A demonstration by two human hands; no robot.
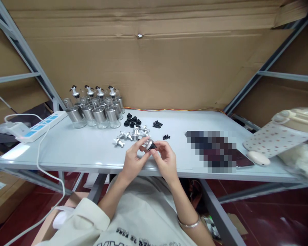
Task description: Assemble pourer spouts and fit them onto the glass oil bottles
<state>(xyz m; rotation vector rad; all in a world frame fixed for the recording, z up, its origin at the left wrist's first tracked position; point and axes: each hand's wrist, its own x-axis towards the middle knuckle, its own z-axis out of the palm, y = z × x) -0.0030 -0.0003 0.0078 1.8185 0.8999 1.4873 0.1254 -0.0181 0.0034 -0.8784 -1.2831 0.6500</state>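
Between my two hands, just above the table's front part, is a silver and black bottle pourer (150,145). My left hand (135,158) has its fingers closed on the silver part. My right hand (165,158) pinches the black end with thumb and fingers. Just beyond lie several loose silver-white pourer spouts (128,136). Behind these is a cluster of black ring-like stoppers (132,121). Small black rods (157,124) and tiny black pieces (166,137) lie to their right.
Glass bottles (100,116) with metal bands stand at the back left, some with pourers. A white power strip (45,125) and its cable lie at the left edge. At right are a blurred-out device (242,160), a cream oval object (258,158) and a dotted jug (269,136).
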